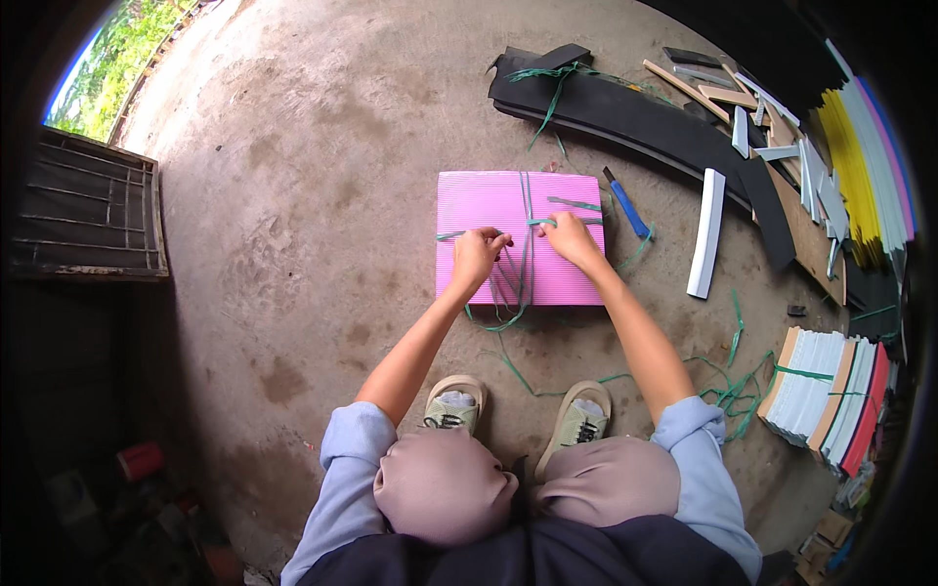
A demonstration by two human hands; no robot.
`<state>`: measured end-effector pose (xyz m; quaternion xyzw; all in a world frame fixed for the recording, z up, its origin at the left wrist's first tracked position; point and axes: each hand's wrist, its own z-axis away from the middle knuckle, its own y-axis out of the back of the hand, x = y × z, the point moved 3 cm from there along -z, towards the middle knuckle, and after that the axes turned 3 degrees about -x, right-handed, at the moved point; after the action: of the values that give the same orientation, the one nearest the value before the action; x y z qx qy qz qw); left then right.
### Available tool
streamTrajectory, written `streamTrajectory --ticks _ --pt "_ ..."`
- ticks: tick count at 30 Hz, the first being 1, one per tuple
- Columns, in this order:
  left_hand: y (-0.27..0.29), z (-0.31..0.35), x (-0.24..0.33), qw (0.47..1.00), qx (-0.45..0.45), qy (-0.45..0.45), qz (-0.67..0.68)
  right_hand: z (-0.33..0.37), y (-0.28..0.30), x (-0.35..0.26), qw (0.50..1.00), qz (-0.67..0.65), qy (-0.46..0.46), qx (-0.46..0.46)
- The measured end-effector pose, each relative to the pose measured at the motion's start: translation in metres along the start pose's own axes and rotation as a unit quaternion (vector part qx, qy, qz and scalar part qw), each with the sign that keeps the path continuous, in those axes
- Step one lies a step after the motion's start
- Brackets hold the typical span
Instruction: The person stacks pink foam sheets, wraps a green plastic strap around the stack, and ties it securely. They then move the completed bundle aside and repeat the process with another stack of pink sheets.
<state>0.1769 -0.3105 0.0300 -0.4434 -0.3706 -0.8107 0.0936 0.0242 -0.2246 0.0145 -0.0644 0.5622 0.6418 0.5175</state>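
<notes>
A rectangular pink ribbed bundle (pixel 479 200) lies on the floor in front of my feet. Green plastic twine (pixel 529 195) runs across it in both directions, with loose strands hanging over its near edge. My left hand (pixel 476 258) is closed in a pinch on the twine, left of where the strands cross. Just right of that crossing, my right hand (pixel 570 240) grips another part of the twine, low over the pink surface. A blue-handled utility knife (pixel 628 207) rests on the floor beside the bundle's right edge.
Long black sheets (pixel 616 112) lie beyond the bundle, near a pile of offcuts (pixel 772 117). A white strip (pixel 705 234) sits to the right. Loose green twine (pixel 735 393) trails toward a tied stack of strips (pixel 821 386). A barred metal panel (pixel 93 205) stands far left.
</notes>
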Motion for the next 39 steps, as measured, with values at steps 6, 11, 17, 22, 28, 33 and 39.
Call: streamTrajectory --ticks 6,11,17,22,28,33,39 --pt "-0.004 -0.009 -0.004 0.994 0.051 -0.07 -0.066 0.023 -0.004 -0.011 0.997 0.053 -0.053 0.022" --pt "0.002 -0.009 -0.023 0.993 0.074 -0.076 -0.043 0.021 -0.027 -0.032 0.984 0.17 -0.052 0.027" --pt "0.01 -0.006 -0.02 0.997 0.022 -0.066 -0.037 0.014 -0.039 -0.026 0.976 0.205 -0.053 0.045" --pt "0.008 -0.007 -0.014 0.999 0.008 -0.035 0.031 0.017 -0.035 -0.034 0.986 0.146 -0.077 0.032" --pt "-0.025 -0.023 -0.005 0.996 0.054 -0.073 0.024 -0.006 -0.036 0.026 0.986 -0.098 -0.132 0.026" --pt "-0.017 -0.013 -0.006 0.988 0.135 -0.069 0.022 0.012 -0.028 -0.01 0.956 -0.244 -0.148 -0.062" --pt "-0.023 -0.013 0.002 0.985 0.075 0.018 0.154 0.018 -0.019 -0.011 0.914 -0.371 -0.155 -0.052"
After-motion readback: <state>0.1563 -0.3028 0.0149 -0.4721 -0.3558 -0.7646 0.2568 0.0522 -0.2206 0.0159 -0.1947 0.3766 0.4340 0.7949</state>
